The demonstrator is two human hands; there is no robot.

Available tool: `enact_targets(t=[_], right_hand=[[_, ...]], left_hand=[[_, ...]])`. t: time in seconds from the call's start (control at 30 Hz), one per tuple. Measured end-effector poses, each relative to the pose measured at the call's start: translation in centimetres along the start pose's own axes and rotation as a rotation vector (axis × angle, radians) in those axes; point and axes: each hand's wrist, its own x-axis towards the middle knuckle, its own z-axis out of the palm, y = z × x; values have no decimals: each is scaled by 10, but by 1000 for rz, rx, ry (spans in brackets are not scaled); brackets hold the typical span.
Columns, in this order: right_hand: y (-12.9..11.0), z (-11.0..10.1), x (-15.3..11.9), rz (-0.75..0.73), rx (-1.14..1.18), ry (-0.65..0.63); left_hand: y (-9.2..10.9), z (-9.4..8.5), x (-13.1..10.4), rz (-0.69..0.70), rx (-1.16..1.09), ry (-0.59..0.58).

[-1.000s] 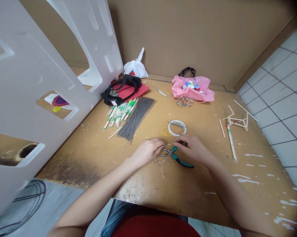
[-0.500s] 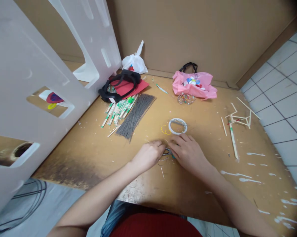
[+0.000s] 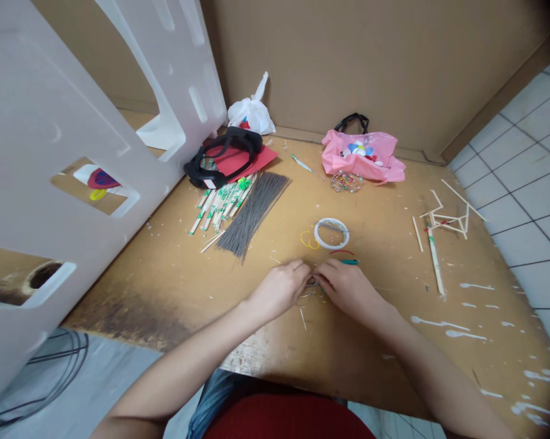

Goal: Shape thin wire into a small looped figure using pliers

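Note:
Near the table's front middle, my left hand (image 3: 284, 285) is closed, its fingertips on thin wire (image 3: 308, 293) too small to make out well. My right hand (image 3: 346, 285) meets it from the right, fingers pinched together at the same wire. Just beyond my right hand lie a green-handled tool (image 3: 350, 262) and a short red wire (image 3: 342, 251). A white ring (image 3: 318, 234) with grey wires across it rests farther back, beside a curled yellow wire (image 3: 308, 242). A thin straight piece (image 3: 303, 319) lies below my hands.
Grey wires (image 3: 252, 216), wrapped chopsticks (image 3: 224, 201), a black headset (image 3: 195, 174) and red paper (image 3: 261, 161) are at back left. A white bag (image 3: 252, 116) and pink bag (image 3: 389, 163) stand behind. A stick frame (image 3: 451, 229) lies right; a white plastic panel (image 3: 23, 152) rises left.
My right hand has moved down and its fingers have drawn in toward my left hand. The green-handled tool and red wire now show beyond it. The view has shifted slightly.

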Motion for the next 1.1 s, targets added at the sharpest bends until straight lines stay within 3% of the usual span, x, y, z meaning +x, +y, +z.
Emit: enact_targets(t=[0.07,0.17,0.27,0.6,0.8,0.97,1.1], right_hand=[[7,0,5,136,399,-28],[15,1,12,333,932,-136],[18,1,15,414,1124,-204],[24,1,13,416,1131,-207],[21,-1,13,412,1090,-199],[19,0,13,381,1088,-215],[20,1,13,383,1094,-212]], left_hand=[[-2,-2,4,-127,-326,31],[-5,-3,9,-366,-923,-36],[-8,-4,11,-480,-1204,-62],[-19,-8,11,-539,-1343,-136],[-22,-10,10,-539,-1360,-101],[-26,-9,12,-557,-1564,-172],[-29,-13,14,-606,-1714,-130]])
